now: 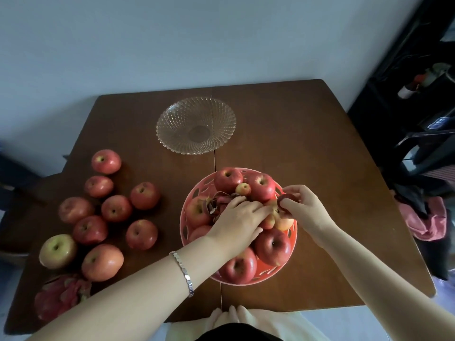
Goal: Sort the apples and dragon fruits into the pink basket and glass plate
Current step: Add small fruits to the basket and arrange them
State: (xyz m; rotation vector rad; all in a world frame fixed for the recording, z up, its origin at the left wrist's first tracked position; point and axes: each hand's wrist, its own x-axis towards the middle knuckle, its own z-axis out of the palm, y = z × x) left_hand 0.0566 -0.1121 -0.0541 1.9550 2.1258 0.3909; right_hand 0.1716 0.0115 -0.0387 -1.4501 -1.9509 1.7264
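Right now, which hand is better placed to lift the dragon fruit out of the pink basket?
Left, probably. The left hand lies flat across the dragon fruit among the apples in the pink basket; the right hand only pinches a red curled piece near the basket's right rim.

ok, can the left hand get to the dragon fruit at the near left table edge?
Probably yes. The dragon fruit lies uncovered beside the left forearm, with apples only beyond it. The left hand just has to leave the pink basket.
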